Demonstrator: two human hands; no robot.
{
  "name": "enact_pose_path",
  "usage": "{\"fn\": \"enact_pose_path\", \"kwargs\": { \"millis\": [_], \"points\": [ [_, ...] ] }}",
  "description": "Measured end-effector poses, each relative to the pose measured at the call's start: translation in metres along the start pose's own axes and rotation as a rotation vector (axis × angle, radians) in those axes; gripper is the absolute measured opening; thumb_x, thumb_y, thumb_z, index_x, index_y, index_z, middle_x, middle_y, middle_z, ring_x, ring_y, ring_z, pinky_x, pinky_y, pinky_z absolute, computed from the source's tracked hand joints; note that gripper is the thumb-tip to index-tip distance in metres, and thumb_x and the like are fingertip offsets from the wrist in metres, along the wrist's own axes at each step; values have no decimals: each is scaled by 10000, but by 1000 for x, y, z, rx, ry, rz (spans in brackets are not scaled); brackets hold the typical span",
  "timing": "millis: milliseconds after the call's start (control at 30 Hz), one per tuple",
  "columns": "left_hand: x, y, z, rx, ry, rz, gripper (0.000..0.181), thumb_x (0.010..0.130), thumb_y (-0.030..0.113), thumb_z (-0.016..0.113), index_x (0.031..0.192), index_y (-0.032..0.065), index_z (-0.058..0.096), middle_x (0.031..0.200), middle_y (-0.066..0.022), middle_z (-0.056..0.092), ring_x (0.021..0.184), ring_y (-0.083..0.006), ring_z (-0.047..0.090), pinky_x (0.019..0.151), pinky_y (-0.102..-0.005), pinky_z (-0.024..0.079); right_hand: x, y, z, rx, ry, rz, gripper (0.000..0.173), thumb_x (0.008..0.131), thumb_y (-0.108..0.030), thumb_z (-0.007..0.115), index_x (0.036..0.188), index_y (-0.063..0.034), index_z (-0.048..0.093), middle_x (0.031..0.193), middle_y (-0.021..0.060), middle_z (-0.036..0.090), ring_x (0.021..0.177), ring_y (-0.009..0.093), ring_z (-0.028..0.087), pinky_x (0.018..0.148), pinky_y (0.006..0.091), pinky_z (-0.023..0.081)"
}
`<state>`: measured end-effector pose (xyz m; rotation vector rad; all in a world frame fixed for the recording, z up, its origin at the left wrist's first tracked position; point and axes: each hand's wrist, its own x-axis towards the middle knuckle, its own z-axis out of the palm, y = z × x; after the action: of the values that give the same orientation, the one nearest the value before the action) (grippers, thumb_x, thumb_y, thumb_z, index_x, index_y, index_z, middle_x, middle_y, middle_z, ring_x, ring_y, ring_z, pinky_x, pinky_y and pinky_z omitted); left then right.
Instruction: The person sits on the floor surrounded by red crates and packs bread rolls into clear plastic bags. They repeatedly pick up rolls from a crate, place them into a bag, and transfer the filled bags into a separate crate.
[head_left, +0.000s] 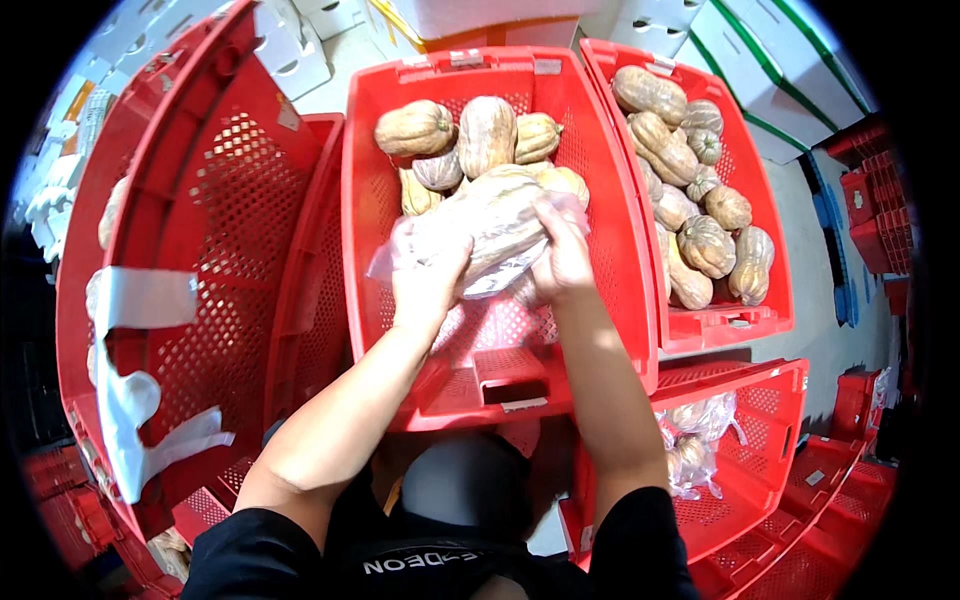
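Note:
Both of my hands grip a squash wrapped in a clear plastic bag (499, 221), held slightly tilted above a red perforated crate (611, 300). My left hand (431, 281) has the bag's left end, and my right hand (562, 251) clasps its right end. Loose film sticks out past both ends. Several unwrapped tan squashes (487, 135) lie beneath and beyond it, heaped at the crate's far side. The near part of the crate shows its bare mesh floor. Part of the pile is hidden by the bagged squash.
At the right, another red crate (724, 330) holds several bare squashes (705, 247). Below it, a lower crate (757, 450) contains bagged squashes (690, 450). A tall red crate wall (240, 247) rises at left, with white plastic strips (127, 397) hanging there. White foam boxes (487, 19) stand beyond.

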<state>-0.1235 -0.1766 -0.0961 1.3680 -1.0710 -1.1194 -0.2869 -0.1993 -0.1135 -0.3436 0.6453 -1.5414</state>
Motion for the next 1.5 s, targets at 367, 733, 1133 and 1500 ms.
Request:
{"fn": "enact_pose_path", "kwargs": {
  "millis": [367, 733, 1133, 1500],
  "points": [
    [-129, 107, -129, 429, -190, 1662, 602, 695, 143, 759, 1202, 137, 435, 1263, -61, 380, 1132, -420, 452, 917, -530, 446, -225, -11, 57, -13, -139, 33, 1028, 615, -580, 726, 1367, -32, 288, 1351, 151, 390, 1234, 309, 404, 1025, 450, 351],
    [-242, 69, -233, 571, -130, 1114, 658, 552, 215, 821, 1093, 89, 469, 1138, -160, 469, 1098, -446, 469, 922, -543, 407, -308, 4, 95, -770, -342, 112, 1011, 406, 44, 793, 1304, 0, 330, 1226, 103, 474, 1166, 220, 440, 991, 362, 354],
    [-243, 115, -251, -183, -279, -112, 614, 826, 231, 641, 1325, 18, 354, 1256, -106, 468, 1158, -180, 428, 992, -314, 318, -295, 25, 102, -629, -286, -40, 874, 581, -158, 750, 1316, 34, 319, 1219, 125, 462, 1150, 221, 442, 1009, 324, 312],
    [-275, 188, -258, 60, -14, 405, 234, 928, 187, 479, 919, -23, 581, 853, -79, 565, 755, -144, 523, 698, -249, 406, -315, 8, 109, -645, 158, -146, 407, 961, -237, 392, 1208, 76, 474, 1132, 135, 566, 1072, 195, 511, 923, 295, 381]
  ]
}}
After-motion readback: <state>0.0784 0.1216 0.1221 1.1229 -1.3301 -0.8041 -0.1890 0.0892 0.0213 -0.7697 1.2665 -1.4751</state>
